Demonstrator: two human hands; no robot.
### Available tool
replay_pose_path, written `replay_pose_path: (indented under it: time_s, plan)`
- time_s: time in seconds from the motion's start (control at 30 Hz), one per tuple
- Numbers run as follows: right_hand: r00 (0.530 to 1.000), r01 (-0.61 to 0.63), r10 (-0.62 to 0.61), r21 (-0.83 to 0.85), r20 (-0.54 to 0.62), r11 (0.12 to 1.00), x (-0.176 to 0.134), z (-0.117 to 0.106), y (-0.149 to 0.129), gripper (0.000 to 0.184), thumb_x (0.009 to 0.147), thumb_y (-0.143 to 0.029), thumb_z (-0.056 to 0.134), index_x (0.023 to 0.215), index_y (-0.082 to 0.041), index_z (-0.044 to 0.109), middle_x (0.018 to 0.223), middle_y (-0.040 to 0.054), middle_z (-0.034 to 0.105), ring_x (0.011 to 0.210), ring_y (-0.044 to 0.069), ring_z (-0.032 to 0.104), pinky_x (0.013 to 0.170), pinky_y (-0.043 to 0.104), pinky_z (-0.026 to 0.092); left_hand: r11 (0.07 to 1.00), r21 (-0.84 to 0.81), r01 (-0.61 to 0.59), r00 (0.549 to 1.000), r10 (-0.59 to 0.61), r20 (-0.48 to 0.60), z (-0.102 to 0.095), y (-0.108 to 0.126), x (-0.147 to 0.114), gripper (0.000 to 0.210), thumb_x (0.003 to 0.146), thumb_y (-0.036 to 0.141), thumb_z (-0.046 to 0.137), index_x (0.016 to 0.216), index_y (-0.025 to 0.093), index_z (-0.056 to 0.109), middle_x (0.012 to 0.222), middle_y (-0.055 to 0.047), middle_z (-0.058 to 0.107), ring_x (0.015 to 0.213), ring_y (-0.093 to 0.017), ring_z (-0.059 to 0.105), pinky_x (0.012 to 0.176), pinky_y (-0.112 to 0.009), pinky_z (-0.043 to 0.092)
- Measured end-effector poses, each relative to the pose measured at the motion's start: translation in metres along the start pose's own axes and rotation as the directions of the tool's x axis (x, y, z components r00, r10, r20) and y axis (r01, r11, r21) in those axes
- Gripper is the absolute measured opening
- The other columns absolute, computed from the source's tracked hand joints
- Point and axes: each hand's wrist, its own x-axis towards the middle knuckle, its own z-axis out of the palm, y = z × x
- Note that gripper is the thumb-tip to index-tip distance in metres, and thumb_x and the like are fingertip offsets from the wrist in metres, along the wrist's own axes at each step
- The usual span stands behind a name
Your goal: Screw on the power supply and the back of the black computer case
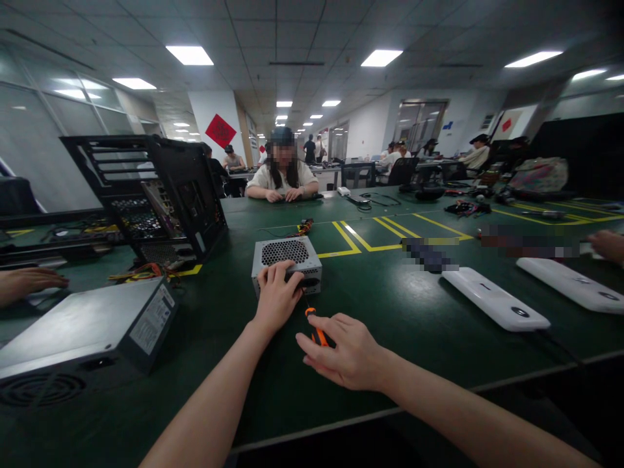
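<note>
A grey computer power supply (286,250) with a honeycomb vent on top sits on the green table in front of me. My left hand (279,296) rests over its near edge, fingers curled onto the casing and gripping it. Between the fingers of my right hand (346,351) is an orange and black screwdriver (319,335). Its thin shaft points up and away, with the tip at the near face of the power supply; the exact contact point is too small to make out. Behind the power supply lies its bundle of coloured cables (305,226).
At left stand a larger power supply (92,325) and an open black computer case (156,195), with another person's hand (32,284) nearby. White power banks (494,299) lie at right, near another hand (607,247). A person (283,175) sits opposite. Yellow tape (348,237) marks the table.
</note>
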Motion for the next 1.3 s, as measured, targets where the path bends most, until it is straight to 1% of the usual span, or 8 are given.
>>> replay_pose_path:
  time_s: [0.1, 0.2, 0.3, 0.47, 0.73, 0.93, 1.1, 1.3]
  plan:
    - [1.0, 0.011, -0.011, -0.008, -0.023, 1.0, 0.0, 0.002, 0.0, 0.02, 0.081, -0.032, 0.048, 0.092, -0.017, 0.055, 0.095, 0.0113, 0.058, 0.071, 0.015, 0.053, 0.06, 0.028, 0.041, 1.0, -0.002, 0.0, 1.0, 0.0, -0.002, 0.0, 0.0, 0.0, 0.021, 0.07, 0.022, 0.058, 0.092, 0.025, 0.057, 0.117, -0.008, 0.046, 0.109, -0.025, 0.037, 0.088, -0.043, 0.024]
    - [0.999, 0.035, -0.035, 0.014, -0.01, 0.999, 0.0, 0.004, 0.001, 0.015, 0.081, -0.03, 0.049, 0.086, -0.017, 0.055, 0.095, 0.0063, 0.059, 0.068, 0.013, 0.051, 0.06, 0.027, 0.04, 1.0, -0.001, 0.006, 1.0, -0.006, 0.0, 0.001, 0.0, 0.0, 0.021, 0.071, 0.023, 0.057, 0.092, 0.025, 0.057, 0.117, -0.008, 0.046, 0.109, -0.025, 0.037, 0.088, -0.043, 0.024]
    - [0.999, 0.034, -0.033, 0.063, -0.007, 0.997, -0.001, 0.005, 0.001, 0.019, 0.08, -0.034, 0.049, 0.086, -0.017, 0.054, 0.095, 0.0063, 0.059, 0.069, 0.014, 0.051, 0.061, 0.028, 0.041, 1.0, -0.004, 0.007, 1.0, -0.007, 0.0, 0.001, 0.0, 0.0, 0.022, 0.07, 0.022, 0.058, 0.092, 0.024, 0.057, 0.117, -0.008, 0.046, 0.109, -0.025, 0.037, 0.089, -0.043, 0.024]
    - [1.0, 0.011, -0.012, 0.191, 0.004, 0.982, -0.001, 0.003, 0.0, 0.03, 0.078, -0.033, 0.043, 0.096, -0.011, 0.052, 0.1, 0.014, 0.055, 0.078, 0.018, 0.052, 0.064, 0.029, 0.043, 1.0, -0.012, 0.001, 1.0, -0.001, 0.001, -0.001, 0.001, 0.0, 0.021, 0.07, 0.02, 0.057, 0.091, 0.024, 0.057, 0.116, -0.009, 0.046, 0.109, -0.026, 0.037, 0.088, -0.044, 0.024]
    - [0.999, 0.01, -0.017, 0.148, 0.046, 0.989, 0.001, 0.002, 0.0, 0.033, 0.081, -0.04, 0.044, 0.105, -0.017, 0.05, 0.105, 0.0135, 0.053, 0.08, 0.018, 0.054, 0.066, 0.032, 0.041, 1.0, -0.015, 0.005, 1.0, -0.005, -0.009, -0.001, 0.001, 0.0, 0.02, 0.071, 0.021, 0.056, 0.091, 0.024, 0.058, 0.115, -0.009, 0.047, 0.108, -0.025, 0.038, 0.088, -0.044, 0.025]
    - [1.0, 0.021, -0.017, 0.157, -0.025, 0.987, 0.002, 0.004, -0.001, 0.033, 0.079, -0.041, 0.047, 0.093, -0.012, 0.053, 0.1, 0.0132, 0.057, 0.073, 0.017, 0.055, 0.064, 0.031, 0.042, 1.0, -0.005, 0.014, 1.0, -0.014, 0.011, 0.0, 0.001, 0.0, 0.02, 0.072, 0.022, 0.055, 0.091, 0.024, 0.057, 0.117, -0.008, 0.046, 0.109, -0.025, 0.037, 0.088, -0.043, 0.024]
    - [0.998, 0.042, -0.034, 0.16, -0.053, 0.986, 0.003, 0.006, 0.0, 0.027, 0.079, -0.041, 0.049, 0.081, -0.014, 0.052, 0.095, 0.0111, 0.06, 0.07, 0.015, 0.055, 0.062, 0.029, 0.043, 1.0, 0.002, 0.013, 1.0, -0.013, 0.01, 0.0, 0.001, 0.0, 0.02, 0.071, 0.022, 0.056, 0.091, 0.024, 0.057, 0.117, -0.008, 0.045, 0.109, -0.025, 0.037, 0.088, -0.043, 0.024]
    - [0.986, 0.002, 0.027, 0.175, -0.167, 0.985, 0.001, 0.01, 0.001, 0.04, 0.075, -0.053, 0.05, 0.079, -0.013, 0.05, 0.086, 0.0123, 0.062, 0.075, 0.017, 0.059, 0.062, 0.027, 0.047, 1.0, -0.01, 0.007, 1.0, -0.007, 0.002, -0.001, 0.002, 0.0, 0.021, 0.07, 0.02, 0.057, 0.091, 0.024, 0.057, 0.116, -0.008, 0.047, 0.108, -0.025, 0.038, 0.088, -0.044, 0.025]
